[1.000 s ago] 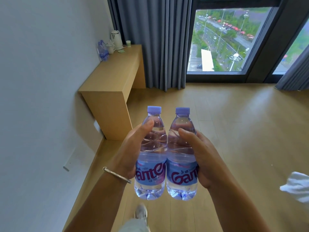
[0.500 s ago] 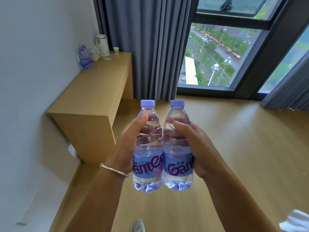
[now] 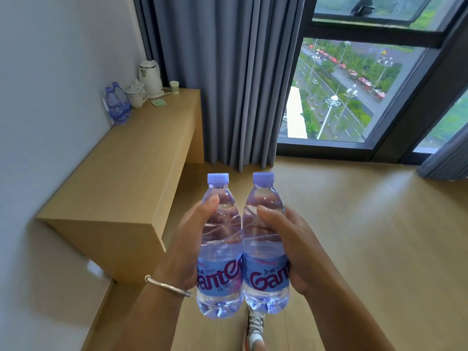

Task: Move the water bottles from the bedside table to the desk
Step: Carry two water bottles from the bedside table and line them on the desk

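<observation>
I carry two clear water bottles with purple caps and blue labels, upright and touching side by side in front of me. My left hand [image 3: 186,247] grips the left bottle [image 3: 219,252]; my right hand [image 3: 297,247] grips the right bottle [image 3: 266,249]. The long light-wood desk [image 3: 131,178] runs along the left wall, its near end just left of my left hand. Two more bottles of the same kind [image 3: 117,103] stand at the desk's far end against the wall.
A white kettle [image 3: 150,78], a white teapot [image 3: 136,93], a small cup [image 3: 174,87] and a green card [image 3: 158,103] sit at the desk's far end. Grey curtains [image 3: 228,79] and a big window [image 3: 354,92] close the far side. Wooden floor lies ahead; my shoe [image 3: 254,328] shows below.
I have walked closer to the desk, which now looks larger and nearer on the left. Both hands still hold the bottles the same way.
</observation>
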